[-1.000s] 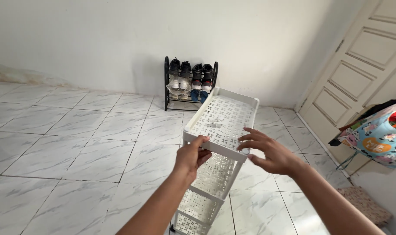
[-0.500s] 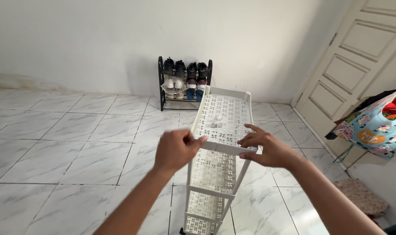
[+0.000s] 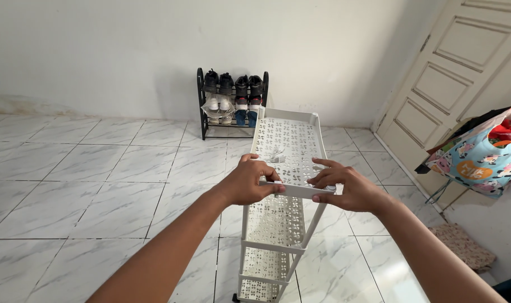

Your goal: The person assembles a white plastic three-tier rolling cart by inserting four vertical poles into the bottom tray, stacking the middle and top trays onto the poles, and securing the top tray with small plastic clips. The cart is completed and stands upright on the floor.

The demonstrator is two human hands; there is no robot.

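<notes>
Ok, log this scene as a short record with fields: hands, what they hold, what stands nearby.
left hand: grips the near edge of the top shelf
right hand: grips the same edge, further right
white tiered rack: perforated plastic, upright on the floor, lower shelves visible beneath
small item on top shelf: white, too small to identify
shoe rack: black, against the wall, holds several pairs
door: cream, panelled, closed, at right
patterned bag: colourful, at far right
floor: white marbled tiles

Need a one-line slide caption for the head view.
Both hands, left hand and right hand, grip the near edge of a white perforated shelf rack on marble tile.
</notes>
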